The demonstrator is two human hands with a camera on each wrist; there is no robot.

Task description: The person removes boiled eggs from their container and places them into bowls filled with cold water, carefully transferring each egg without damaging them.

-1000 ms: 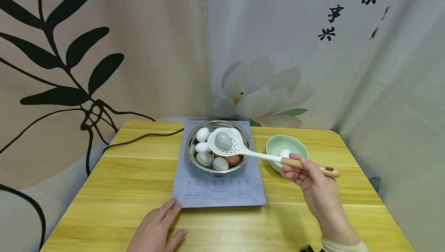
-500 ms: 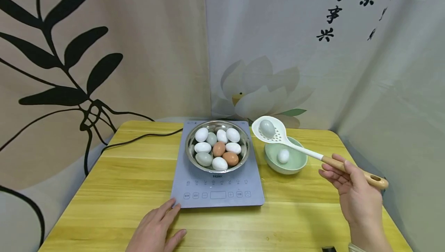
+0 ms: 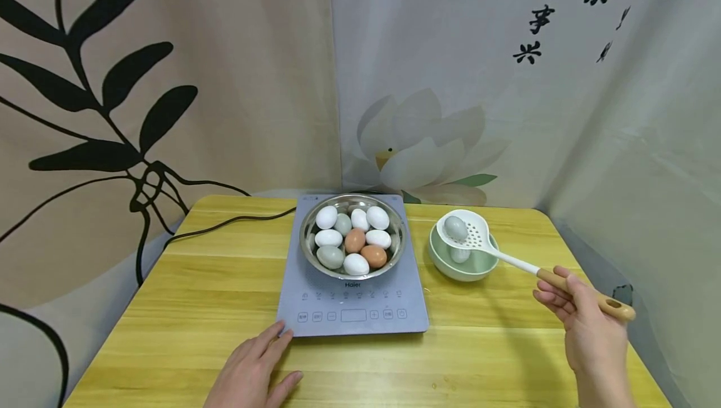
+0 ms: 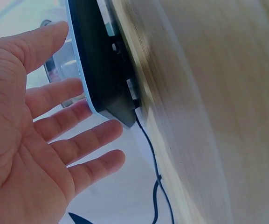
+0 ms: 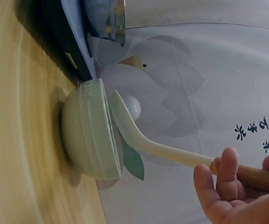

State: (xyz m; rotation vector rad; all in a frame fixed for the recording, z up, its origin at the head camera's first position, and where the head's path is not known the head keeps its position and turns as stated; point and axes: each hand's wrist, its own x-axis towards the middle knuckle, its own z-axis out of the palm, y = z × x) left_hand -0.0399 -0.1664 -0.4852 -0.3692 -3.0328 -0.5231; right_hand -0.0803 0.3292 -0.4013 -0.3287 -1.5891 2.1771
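Note:
My right hand grips the wooden handle of a white slotted skimmer. A pale greenish egg rests in the skimmer's head, which is over the light green bowl. In the right wrist view the skimmer's head is right at the rim of the bowl. Inside the bowl sits another egg, partly covered by the skimmer. My left hand has its fingers spread, with fingertips at the front left corner of the induction cooker; the left wrist view shows them along its edge.
A steel bowl on the cooker holds several white, brown and greenish eggs. The black power cord runs left from the cooker across the wooden table. Printed curtains hang behind and at the right.
My right hand has carried the skimmer and its egg rightward from above the steel bowl, then lowered it over the green bowl. My left hand has stayed in place.

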